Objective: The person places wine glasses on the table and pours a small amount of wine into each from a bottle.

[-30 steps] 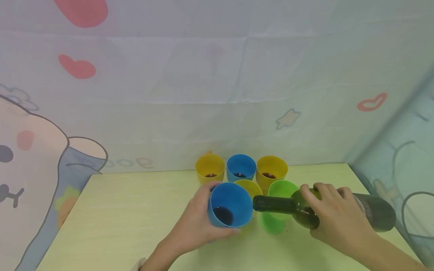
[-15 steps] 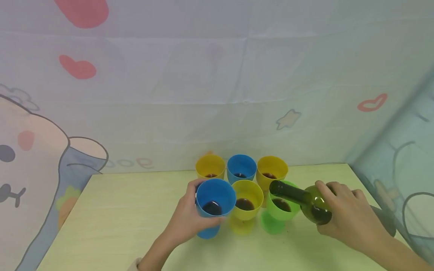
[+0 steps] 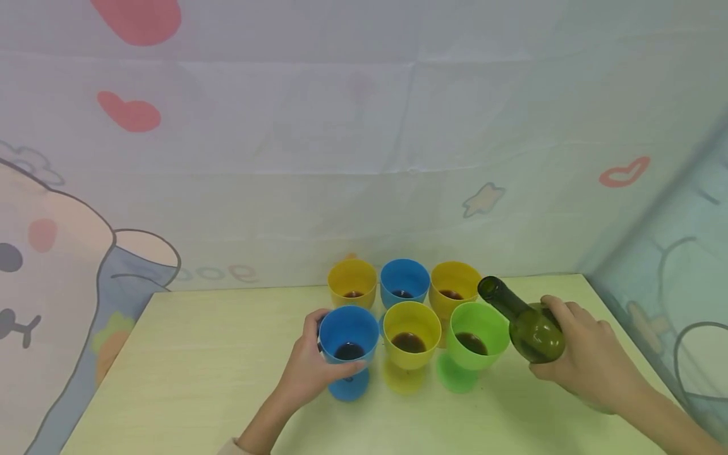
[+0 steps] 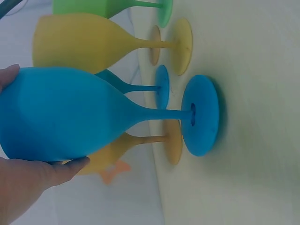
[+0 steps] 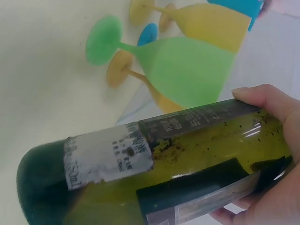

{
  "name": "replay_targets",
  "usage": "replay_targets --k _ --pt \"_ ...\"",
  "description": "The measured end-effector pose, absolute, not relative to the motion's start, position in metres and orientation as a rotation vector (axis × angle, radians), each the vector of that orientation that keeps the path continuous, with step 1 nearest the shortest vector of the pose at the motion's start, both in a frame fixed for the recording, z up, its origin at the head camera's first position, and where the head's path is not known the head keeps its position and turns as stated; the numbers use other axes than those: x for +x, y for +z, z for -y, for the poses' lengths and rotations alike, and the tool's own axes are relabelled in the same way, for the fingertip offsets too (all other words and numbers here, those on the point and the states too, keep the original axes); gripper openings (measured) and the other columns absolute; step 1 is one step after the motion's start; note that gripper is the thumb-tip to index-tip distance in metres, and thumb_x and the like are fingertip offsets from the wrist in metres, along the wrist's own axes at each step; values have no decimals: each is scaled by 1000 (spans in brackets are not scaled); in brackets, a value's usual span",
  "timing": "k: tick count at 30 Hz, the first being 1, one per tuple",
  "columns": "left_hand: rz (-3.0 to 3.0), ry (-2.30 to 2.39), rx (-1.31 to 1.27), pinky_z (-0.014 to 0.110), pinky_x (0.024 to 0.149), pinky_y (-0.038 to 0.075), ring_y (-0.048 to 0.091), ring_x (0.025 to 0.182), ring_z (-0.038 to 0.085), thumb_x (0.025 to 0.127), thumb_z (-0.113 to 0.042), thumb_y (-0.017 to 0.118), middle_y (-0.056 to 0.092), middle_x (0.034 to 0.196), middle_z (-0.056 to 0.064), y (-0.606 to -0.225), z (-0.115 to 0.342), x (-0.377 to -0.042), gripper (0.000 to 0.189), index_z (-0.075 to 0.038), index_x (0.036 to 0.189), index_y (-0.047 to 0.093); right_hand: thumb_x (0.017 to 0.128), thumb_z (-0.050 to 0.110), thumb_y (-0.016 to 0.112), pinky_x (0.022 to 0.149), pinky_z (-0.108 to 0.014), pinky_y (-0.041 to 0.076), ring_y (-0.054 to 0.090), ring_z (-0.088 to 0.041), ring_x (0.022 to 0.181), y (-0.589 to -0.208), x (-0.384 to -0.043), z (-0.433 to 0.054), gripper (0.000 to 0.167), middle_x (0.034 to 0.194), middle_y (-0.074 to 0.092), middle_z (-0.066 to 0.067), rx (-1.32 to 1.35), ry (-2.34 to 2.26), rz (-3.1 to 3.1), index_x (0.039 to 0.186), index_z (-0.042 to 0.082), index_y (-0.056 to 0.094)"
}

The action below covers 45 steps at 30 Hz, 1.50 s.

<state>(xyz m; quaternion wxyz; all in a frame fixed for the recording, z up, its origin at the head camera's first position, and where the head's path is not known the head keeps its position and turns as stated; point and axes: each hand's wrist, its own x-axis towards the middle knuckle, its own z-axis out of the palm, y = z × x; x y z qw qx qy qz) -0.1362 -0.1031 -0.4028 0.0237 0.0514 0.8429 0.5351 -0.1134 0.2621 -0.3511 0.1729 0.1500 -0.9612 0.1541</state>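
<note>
My left hand (image 3: 311,363) grips the bowl of a blue plastic goblet (image 4: 70,112) at the front left of the group. The goblet is upright, dark liquid lies in its bottom, and its foot appears to rest on the table. In my right hand (image 3: 588,354) is a green glass wine bottle (image 5: 154,164) with a worn label, gripped round its body. Its neck tilts up and leftward, the mouth above and behind the rim of a green goblet (image 3: 478,338). Between the two front goblets stands a yellow goblet (image 3: 412,335). Both of these hold dark liquid.
Behind stand a yellow goblet (image 3: 351,281), a blue goblet (image 3: 405,278) and another yellow goblet (image 3: 455,281), each with dark liquid. They share a pale wooden table (image 3: 210,366). A printed cloth (image 3: 296,158) hangs along the table's back edge.
The blue goblet has moved left and down to the table, beside the front yellow goblet. The bottle has swung from nearly level to mouth-up and moved right, away from the blue goblet.
</note>
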Motion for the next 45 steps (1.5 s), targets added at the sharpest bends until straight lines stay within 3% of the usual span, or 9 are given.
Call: replay_targets --k 4,8,21,30,39,45 --pt "-2602 1660 151 53 89 41 42 115 37 67 -27 81 43 128 17 -410 105 -139 87 -7 131 27 48 16 84 54 -43 45 56 -28 67 -353 -119 -268 82 89 55 -16 371 590 2726 116 -2 41" --pt "-2595 1665 155 53 89 41 42 116 38 67 -26 81 42 129 17 -413 108 -140 86 -7 131 27 50 14 86 58 -47 46 57 -35 74 -358 -125 -275 83 93 55 -21 355 697 2696 116 -6 40" --pt "-2513 1692 198 56 94 35 39 121 35 69 -28 80 42 132 13 -414 114 -143 85 -11 134 29 66 30 81 63 -52 43 50 -50 90 -372 -152 -297 94 109 48 -33 38 944 2747 132 -4 24" --pt "-2529 1668 236 55 95 34 38 123 35 70 -30 79 40 135 12 -417 116 -143 86 -11 137 28 71 35 77 70 -50 41 47 -45 96 -387 -182 -297 93 117 41 -30 -107 1120 2664 134 -5 21" --pt "-2547 1643 249 55 96 33 35 125 36 71 -30 78 37 138 15 -416 117 -140 91 -8 141 24 74 33 74 85 -58 37 40 -47 108 -396 -208 -291 95 126 34 -32 -183 1287 2566 137 -3 13" --pt "-2543 1643 256 55 96 32 34 125 36 71 -31 78 36 139 15 -416 118 -140 91 -8 141 24 75 31 74 88 -57 35 38 -46 112 -402 -219 -289 94 130 32 -31 -203 1343 2509 137 -1 11"
